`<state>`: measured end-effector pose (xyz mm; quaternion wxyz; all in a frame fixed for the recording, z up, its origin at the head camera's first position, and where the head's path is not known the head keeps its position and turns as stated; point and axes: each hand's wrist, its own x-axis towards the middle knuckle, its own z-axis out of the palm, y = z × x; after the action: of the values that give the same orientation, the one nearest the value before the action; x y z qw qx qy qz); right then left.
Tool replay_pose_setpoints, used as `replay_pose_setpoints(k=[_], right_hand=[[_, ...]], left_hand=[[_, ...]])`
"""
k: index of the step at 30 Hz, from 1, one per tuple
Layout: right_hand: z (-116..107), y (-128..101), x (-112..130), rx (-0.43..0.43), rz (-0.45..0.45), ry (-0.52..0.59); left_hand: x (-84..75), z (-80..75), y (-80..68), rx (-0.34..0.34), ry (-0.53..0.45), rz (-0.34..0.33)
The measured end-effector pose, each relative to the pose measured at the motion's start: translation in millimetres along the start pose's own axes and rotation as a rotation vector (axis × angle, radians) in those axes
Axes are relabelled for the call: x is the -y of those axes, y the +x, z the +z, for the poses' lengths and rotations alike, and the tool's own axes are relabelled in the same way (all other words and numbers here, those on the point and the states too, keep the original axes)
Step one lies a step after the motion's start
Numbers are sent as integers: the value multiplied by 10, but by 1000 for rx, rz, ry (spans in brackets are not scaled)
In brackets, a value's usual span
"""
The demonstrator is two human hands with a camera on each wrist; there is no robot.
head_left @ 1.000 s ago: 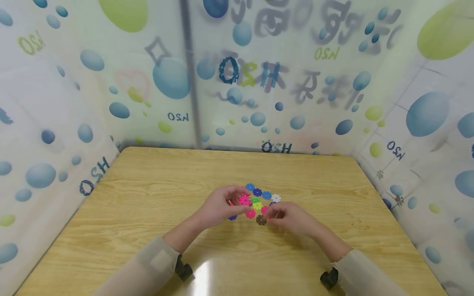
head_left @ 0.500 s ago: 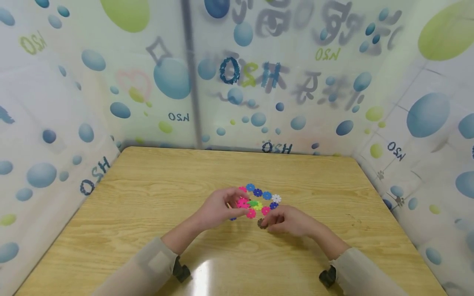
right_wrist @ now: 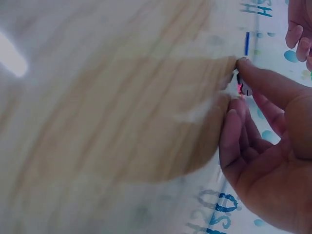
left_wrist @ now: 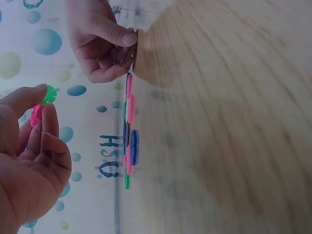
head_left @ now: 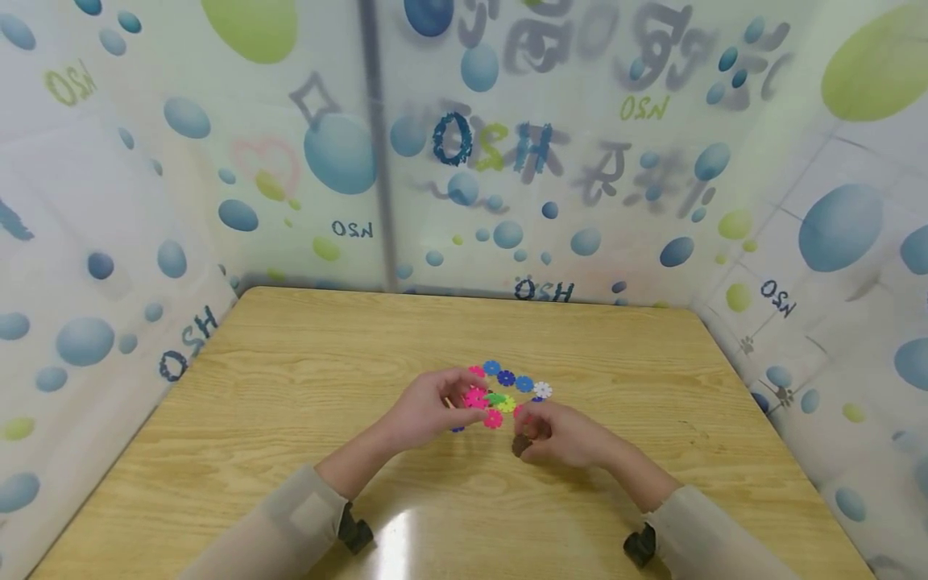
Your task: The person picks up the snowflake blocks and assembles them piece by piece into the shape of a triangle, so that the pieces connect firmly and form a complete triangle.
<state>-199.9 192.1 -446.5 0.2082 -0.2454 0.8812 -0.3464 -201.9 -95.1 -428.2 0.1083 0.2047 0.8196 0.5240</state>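
My left hand (head_left: 429,409) pinches a pink snowflake disc (head_left: 474,398) joined to a green snowflake disc (head_left: 496,399). In the left wrist view the green one stands edge-up above the pink one, both off the table. My right hand (head_left: 576,435) pinches a brown snowflake disc (head_left: 520,445) between thumb and fingertips, close to the tabletop. Behind and between the hands lie loose snowflake discs: a yellow disc (head_left: 507,404), a pink disc (head_left: 493,419), a white disc (head_left: 542,390) and several blue ones. Some are partly covered by the hands.
The wooden table (head_left: 326,338) stretches out on all sides of the discs. A printed curtain (head_left: 464,161) with blue and green dots closes off the back and both sides.
My right hand has taken hold of the brown disc, tilted it up and drawn it slightly towards me. The left hand's green disc has turned a little; that hand is otherwise almost still.
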Motion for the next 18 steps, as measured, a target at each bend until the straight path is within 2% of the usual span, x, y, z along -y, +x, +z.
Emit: replay_pose_setpoints(k=[3, 5, 7, 13, 16, 18], right_hand=[[-15, -26, -3, -46, -3, 15], [-29, -45, -2, -93, -3, 64], [-46, -59, 18, -136, -7, 157], [-59, -70, 145, -241, -15, 530], [-58, -77, 205, -273, -21, 624], [-55, -82, 233, -288, -6, 639]], left_hand=[[1, -1, -5, -12, -17, -4], [-3, 3, -7, -17, -34, -4], [-5, 6, -9, -15, -52, -2], [-5, 20, -7, 3, -144, -18], [14, 21, -3, -3, -180, -26], [24, 20, -4, -6, -183, -27]])
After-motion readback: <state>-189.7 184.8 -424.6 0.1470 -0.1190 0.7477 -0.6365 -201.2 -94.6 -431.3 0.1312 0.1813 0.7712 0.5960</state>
